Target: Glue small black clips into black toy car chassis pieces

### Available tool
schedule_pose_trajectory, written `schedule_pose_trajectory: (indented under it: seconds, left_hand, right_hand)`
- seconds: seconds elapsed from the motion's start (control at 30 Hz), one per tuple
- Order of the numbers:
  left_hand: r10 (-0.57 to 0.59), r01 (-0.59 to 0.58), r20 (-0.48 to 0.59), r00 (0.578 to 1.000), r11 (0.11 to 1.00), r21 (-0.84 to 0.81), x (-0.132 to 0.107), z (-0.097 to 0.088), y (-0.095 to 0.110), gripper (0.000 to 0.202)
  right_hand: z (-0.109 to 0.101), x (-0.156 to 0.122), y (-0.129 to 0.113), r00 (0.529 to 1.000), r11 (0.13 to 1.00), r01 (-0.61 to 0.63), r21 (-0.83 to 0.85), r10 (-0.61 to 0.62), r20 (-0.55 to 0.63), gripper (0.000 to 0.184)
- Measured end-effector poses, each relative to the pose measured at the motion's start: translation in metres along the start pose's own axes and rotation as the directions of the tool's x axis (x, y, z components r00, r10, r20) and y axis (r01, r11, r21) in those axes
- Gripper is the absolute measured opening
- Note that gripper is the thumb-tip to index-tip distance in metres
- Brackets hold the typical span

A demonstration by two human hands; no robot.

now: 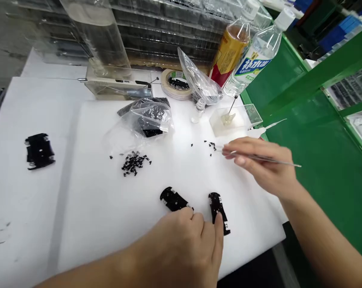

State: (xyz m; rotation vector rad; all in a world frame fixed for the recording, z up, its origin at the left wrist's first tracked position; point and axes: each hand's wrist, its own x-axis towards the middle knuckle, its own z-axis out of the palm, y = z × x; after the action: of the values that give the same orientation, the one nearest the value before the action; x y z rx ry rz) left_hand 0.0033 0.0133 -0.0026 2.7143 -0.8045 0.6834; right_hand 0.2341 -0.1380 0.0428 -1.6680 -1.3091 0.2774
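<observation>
My right hand (265, 164) is closed around thin metal tweezers (259, 158), their tips pointing left toward a few tiny black pieces (212, 146). My left hand (184, 240) rests low on the white board, one finger pressing a slim black part (219, 214) with small silvery spots. Its other fingers are curled, their tips hidden, beside a second black part (172, 199) of similar shape. A larger pile of tiny black pieces (134, 163) lies farther left on the board.
Clear bags with black parts (152, 120) lie behind the pile. Farther back are a tape roll (176, 90), a small glass vial (198, 111), a white block (226, 123) and two drink bottles (248, 60). Another black part group (39, 151) lies left. A green frame (313, 160) borders the right.
</observation>
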Motion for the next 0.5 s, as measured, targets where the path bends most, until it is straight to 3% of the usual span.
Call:
schedule_pose_trajectory:
  seconds: [0.1, 0.23, 0.5]
  left_hand:
    - [-0.015, 0.016, 0.031, 0.999, 1.0, -0.021, -0.001, -0.003, 0.0, 0.049]
    - [0.015, -0.007, 0.129, 0.992, 0.998, -0.068, -0.002, -0.01, -0.005, 0.055]
    - [0.06, -0.032, 0.255, 0.965, 0.993, -0.112, -0.003, -0.017, -0.007, 0.054]
  right_hand:
    - [0.013, -0.024, 0.024, 0.997, 0.999, 0.019, -0.026, -0.021, -0.07, 0.034]
    - [0.026, -0.032, 0.029, 0.981, 0.996, -0.036, -0.082, 0.02, -0.193, 0.044]
    - [0.024, -0.025, 0.026, 0.989, 0.995, -0.029, -0.092, 0.015, -0.15, 0.038]
